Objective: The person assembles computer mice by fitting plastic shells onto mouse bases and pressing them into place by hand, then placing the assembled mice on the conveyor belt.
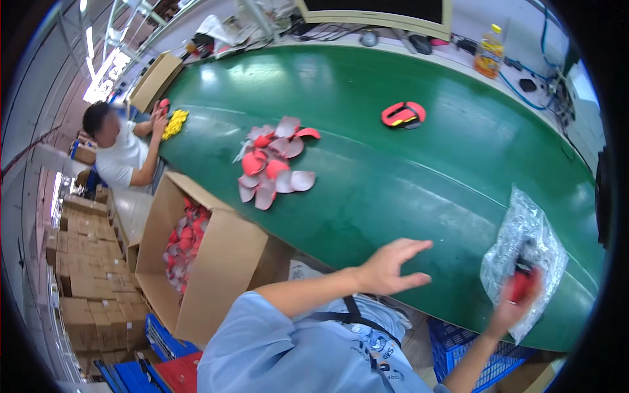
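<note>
My left hand (395,266) hovers over the near edge of the green work surface (367,190), fingers stretched out and thumb apart, holding nothing. At the right, my right hand (506,313) grips a red-and-black piece (521,285), blurred by motion. That piece is at a clear plastic bag (501,252); whether it is inside or on top I cannot tell. Farther back lies a red oval piece (395,114) with a black strap and a bit of yellow. A loose heap of curved red shells with pale pinkish inner sides (274,165) lies left of the middle.
An open cardboard box (226,272) of similar shells stands at the near left edge. Beyond it a co-worker (122,154) handles a red piece beside a yellow pile (175,124). A monitor (386,13) and a yellow-capped bottle (489,52) line the back. A blue crate (452,347) sits below.
</note>
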`<control>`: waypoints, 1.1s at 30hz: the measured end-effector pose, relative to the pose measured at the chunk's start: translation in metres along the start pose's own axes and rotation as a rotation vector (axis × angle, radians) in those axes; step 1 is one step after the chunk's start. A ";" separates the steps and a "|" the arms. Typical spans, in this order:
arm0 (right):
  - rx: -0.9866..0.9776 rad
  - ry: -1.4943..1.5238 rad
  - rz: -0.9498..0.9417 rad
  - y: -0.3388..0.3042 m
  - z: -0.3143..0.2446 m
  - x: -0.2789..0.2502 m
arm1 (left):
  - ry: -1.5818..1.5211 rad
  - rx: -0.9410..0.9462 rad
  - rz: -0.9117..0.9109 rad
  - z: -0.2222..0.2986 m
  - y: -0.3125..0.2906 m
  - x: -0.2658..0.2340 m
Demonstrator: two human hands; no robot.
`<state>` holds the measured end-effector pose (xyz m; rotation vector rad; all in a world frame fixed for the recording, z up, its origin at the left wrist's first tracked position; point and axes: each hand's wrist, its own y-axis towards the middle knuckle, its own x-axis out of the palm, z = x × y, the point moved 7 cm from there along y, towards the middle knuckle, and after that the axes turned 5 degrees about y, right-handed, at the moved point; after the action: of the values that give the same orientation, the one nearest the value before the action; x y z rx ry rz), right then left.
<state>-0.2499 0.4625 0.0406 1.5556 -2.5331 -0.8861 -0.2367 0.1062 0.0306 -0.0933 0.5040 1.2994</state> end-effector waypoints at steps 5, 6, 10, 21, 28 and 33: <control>-0.280 0.043 -0.696 -0.091 -0.121 0.184 | -0.590 -0.327 0.537 -0.040 -0.017 -0.004; -0.227 0.134 -0.791 -0.083 -0.129 0.193 | -0.639 -0.398 0.520 -0.054 -0.022 -0.030; -0.300 0.215 -0.819 -0.039 -0.158 0.261 | 0.215 -0.278 0.214 -0.051 -0.052 -0.128; -0.929 -0.055 -1.329 -0.091 -0.208 0.488 | 0.716 -0.205 0.314 -0.043 -0.082 -0.141; -0.120 0.309 -1.085 -0.009 -0.168 0.371 | 0.708 -0.176 0.285 -0.053 -0.085 -0.157; 0.130 0.121 -0.957 0.005 -0.089 0.279 | 0.738 -0.134 0.253 -0.049 -0.067 -0.147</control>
<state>-0.3646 0.1926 0.0468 2.8053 -1.7027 -0.6082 -0.2149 -0.0610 0.0328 -0.6542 1.0805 1.5308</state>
